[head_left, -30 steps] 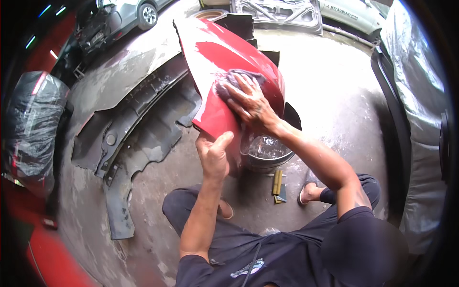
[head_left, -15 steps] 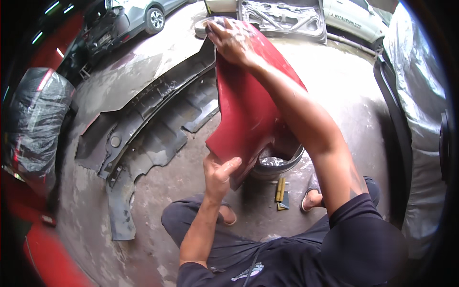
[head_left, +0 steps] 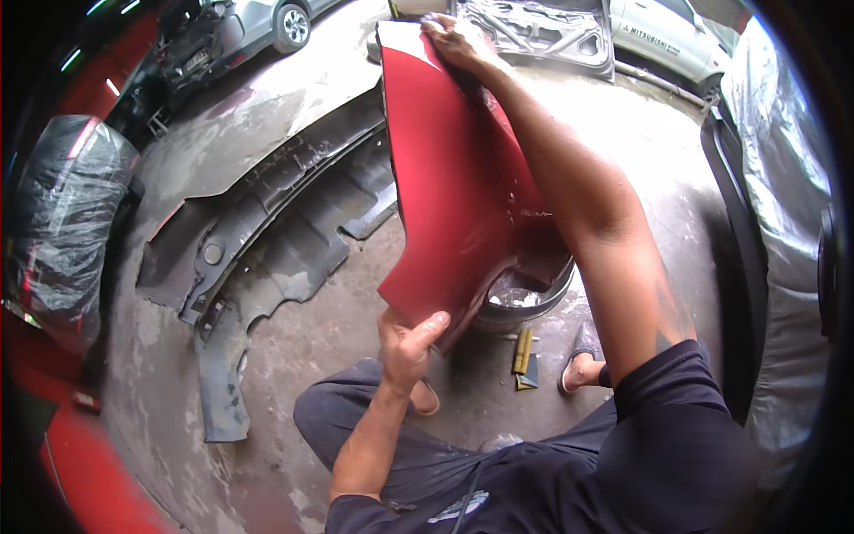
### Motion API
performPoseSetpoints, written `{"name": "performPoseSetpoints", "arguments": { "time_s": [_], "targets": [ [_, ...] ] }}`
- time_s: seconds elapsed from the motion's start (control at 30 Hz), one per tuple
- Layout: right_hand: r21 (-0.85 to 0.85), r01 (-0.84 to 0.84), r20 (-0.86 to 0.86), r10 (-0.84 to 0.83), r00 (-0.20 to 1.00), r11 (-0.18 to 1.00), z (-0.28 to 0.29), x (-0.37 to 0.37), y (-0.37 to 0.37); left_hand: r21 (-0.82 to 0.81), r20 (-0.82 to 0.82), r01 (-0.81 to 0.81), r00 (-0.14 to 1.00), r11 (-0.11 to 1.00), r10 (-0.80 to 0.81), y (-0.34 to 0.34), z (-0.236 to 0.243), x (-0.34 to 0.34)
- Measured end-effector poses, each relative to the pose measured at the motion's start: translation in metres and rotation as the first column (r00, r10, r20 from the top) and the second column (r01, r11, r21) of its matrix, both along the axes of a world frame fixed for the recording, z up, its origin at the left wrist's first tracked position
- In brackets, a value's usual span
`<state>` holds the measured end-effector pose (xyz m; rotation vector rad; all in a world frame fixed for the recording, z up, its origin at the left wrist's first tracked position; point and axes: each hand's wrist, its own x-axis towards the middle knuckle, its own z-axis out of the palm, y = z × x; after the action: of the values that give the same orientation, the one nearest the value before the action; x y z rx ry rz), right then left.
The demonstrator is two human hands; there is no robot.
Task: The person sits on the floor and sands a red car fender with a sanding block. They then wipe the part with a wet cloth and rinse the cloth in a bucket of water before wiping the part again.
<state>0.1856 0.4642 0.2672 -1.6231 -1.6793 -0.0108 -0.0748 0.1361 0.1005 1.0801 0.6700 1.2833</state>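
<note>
Left hand (head_left: 407,343) fingers gripped the red panel (head_left: 454,187) at six o'clock; right hand (head_left: 458,43) pressed flat at twelve.

Grey bumper (head_left: 267,240), wrapped car (head_left: 783,222)

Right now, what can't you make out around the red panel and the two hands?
- Head view: the right hand presses on the top of the red body panel; whether it holds a cloth or pad is hidden under the palm.
- The metal basin is mostly covered by the panel; its contents cannot be told.
- The left hand grips the panel's lower edge; its fingertips are behind the panel.
- The yellow tool on the floor is too small to identify.
</note>
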Motion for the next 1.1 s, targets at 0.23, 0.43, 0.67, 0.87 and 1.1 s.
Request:
{"name": "performPoseSetpoints", "arguments": {
  "time_s": [0.23,0.43,0.67,0.87,1.1],
  "targets": [
    [-0.154,0.048,-0.083,-0.062,0.995,0.987,-0.053,-0.002,-0.069,-0.086,0.123,-0.063,0.990,0.994,0.074,0.006,0.010,0.007],
    [0.011,0.232,0.107,-0.232,0.967,0.973,-0.108,0.001,-0.140,-0.071,0.182,-0.161,0.968,0.984,0.171,0.020,-0.003,0.003],
    [0.325,0.273,0.119,-0.325,0.938,0.906,-0.158,0.044,-0.168,-0.037,0.191,-0.081,0.978,0.996,0.087,0.021,0.002,0.017],
    [0.370,0.352,-0.043,-0.363,0.931,0.860,-0.196,0.053,-0.199,-0.062,0.186,-0.085,0.978,0.994,0.095,0.028,0.000,0.014],
    [0.162,0.461,-0.552,-0.307,0.775,0.873,-0.244,0.013,-0.239,-0.166,0.271,-0.100,0.952,0.981,0.143,0.055,-0.011,-0.011]
  ]
}}
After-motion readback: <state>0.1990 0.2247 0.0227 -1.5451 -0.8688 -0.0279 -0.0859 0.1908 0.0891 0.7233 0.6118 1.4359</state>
